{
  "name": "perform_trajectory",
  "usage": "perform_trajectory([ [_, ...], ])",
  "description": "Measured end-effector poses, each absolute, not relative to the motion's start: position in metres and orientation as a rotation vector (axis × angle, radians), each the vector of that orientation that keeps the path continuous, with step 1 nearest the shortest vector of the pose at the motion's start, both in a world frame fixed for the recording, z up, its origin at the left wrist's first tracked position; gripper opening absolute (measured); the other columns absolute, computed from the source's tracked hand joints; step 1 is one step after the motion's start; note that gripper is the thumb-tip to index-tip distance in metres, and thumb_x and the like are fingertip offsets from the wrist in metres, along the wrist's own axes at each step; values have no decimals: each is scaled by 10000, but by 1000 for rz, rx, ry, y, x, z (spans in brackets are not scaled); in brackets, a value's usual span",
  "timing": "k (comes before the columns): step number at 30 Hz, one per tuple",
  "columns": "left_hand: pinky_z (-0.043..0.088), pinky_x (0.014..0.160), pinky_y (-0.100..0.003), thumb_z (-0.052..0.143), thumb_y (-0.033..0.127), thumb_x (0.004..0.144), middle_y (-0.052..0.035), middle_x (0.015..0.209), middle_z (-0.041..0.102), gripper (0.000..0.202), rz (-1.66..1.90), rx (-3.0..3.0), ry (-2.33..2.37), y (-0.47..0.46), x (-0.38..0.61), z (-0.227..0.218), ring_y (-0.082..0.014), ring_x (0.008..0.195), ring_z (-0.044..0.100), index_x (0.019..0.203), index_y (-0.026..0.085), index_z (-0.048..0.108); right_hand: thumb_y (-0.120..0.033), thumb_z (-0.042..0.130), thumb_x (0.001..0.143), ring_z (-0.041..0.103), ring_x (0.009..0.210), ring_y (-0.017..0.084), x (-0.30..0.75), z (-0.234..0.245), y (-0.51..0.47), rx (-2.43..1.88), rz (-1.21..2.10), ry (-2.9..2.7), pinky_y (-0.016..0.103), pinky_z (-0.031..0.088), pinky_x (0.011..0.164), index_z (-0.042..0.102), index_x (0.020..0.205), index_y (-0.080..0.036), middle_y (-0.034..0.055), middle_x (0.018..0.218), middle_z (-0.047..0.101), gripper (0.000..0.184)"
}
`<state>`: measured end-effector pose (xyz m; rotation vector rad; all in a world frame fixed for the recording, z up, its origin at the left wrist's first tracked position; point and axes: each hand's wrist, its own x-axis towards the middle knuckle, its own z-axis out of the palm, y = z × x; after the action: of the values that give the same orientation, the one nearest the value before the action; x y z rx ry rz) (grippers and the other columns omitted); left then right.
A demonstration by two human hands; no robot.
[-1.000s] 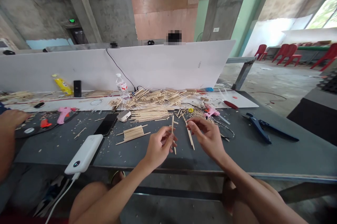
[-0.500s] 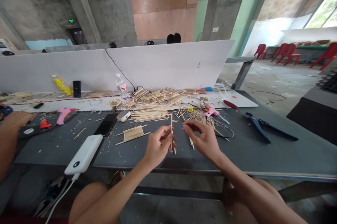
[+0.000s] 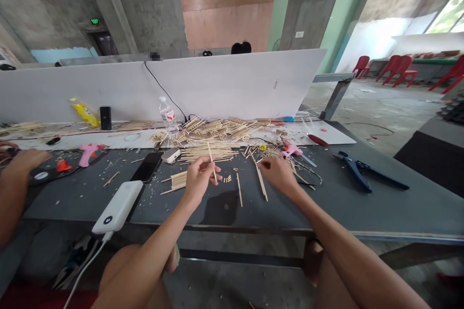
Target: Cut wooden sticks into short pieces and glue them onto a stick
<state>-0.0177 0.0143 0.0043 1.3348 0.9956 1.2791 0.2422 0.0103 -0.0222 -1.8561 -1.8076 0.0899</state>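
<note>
1. Head view: our left hand pinches a thin wooden stick, tilted, between thumb and fingers. The hands now stand well apart, no longer close together around the sticks as they were a moment ago.
2. Our right hand hangs just beside a pair of loose sticks (its curled fingers hide whether it holds anything, so we cannot tell).
3. Between the hands, a single stick lies on the grey counter, with short stick pieces just above it.
4. Just past our left hand sits a ladder-shaped stick frame. Beyond it lie a row of parallel sticks and a heap of stick assemblies.
5. Farther out we see a smartphone, a white power bank, a pink glue gun and blue pliers. At the left edge rests a co-worker's hand.
</note>
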Motion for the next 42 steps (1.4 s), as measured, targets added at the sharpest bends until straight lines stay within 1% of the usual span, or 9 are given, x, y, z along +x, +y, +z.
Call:
perform_trajectory([
  [3, 523, 434, -240, 666, 416, 782, -35, 717, 666, 374, 1251, 1386, 942, 8, -14, 4, -177, 546, 677, 1010, 135, 572, -396, 460, 868, 661, 829, 247, 295, -19, 22, -2281, 33, -1457, 288, 433, 700, 744, 886, -188, 109, 859, 731, 353],
  [6, 519, 432, -236, 673, 415, 781, -45, 724, 668, 369, 1235, 1407, 926, 4, -11, 6, -179, 553, 680, 987, 124, 577, -423, 482, 852, 660, 883, 306, 335, -25, 25, -2404, 73, -1352, 327, 444, 725, 752, 849, -143, 181, 883, 719, 389],
  [13, 516, 434, -229, 659, 432, 796, -49, 734, 668, 367, 1194, 1453, 900, -3, -2, 6, -170, 562, 677, 980, 124, 586, -584, 415, 859, 661, 914, 324, 347, -44, 40, -2459, 186, -1283, 344, 461, 753, 746, 765, -125, 199, 878, 712, 574],
  [19, 511, 436, -219, 634, 437, 819, -67, 761, 674, 374, 1141, 1506, 915, -5, 6, 2, -174, 582, 684, 1005, 118, 577, -690, 467, 782, 647, 968, 367, 342, -49, 61, -2446, 196, -1133, 383, 480, 782, 726, 963, -41, 269, 986, 684, 721],
  [23, 509, 440, -216, 613, 438, 835, -69, 765, 674, 364, 1119, 1551, 907, -8, 6, 1, -171, 588, 681, 1008, 121, 578, -748, 432, 766, 642, 980, 382, 344, -49, 69, -2420, 194, -1027, 412, 494, 776, 709, 1010, -22, 302, 1018, 666, 814],
  [28, 503, 439, -214, 594, 431, 849, -69, 763, 676, 343, 1104, 1612, 925, -11, 4, 0, -170, 589, 680, 1007, 126, 592, -676, 564, 715, 631, 1009, 384, 346, -48, 77, -2384, 176, -982, 407, 492, 806, 701, 1028, -13, 304, 1048, 659, 746],
  [35, 492, 426, -211, 594, 432, 846, -76, 758, 680, 342, 1110, 1643, 952, -13, 3, 0, -177, 588, 682, 996, 125, 596, -414, 707, 642, 634, 997, 360, 350, -47, 81, -2305, 185, -922, 364, 483, 809, 712, 944, -26, 278, 983, 680, 491],
  [39, 504, 432, -215, 590, 443, 845, -73, 769, 677, 357, 1115, 1613, 942, -13, 5, 0, -173, 589, 681, 1011, 127, 585, -443, 702, 643, 626, 984, 377, 356, -44, 74, -2247, 176, -823, 415, 481, 807, 686, 963, -56, 285, 1010, 668, 503],
  [42, 510, 430, -216, 584, 462, 844, -68, 779, 680, 385, 1114, 1584, 916, -12, 6, 0, -169, 586, 681, 1049, 136, 574, -451, 643, 697, 622, 989, 360, 361, -40, 68, -2164, 169, -780, 433, 469, 833, 656, 992, -95, 245, 988, 681, 463],
])
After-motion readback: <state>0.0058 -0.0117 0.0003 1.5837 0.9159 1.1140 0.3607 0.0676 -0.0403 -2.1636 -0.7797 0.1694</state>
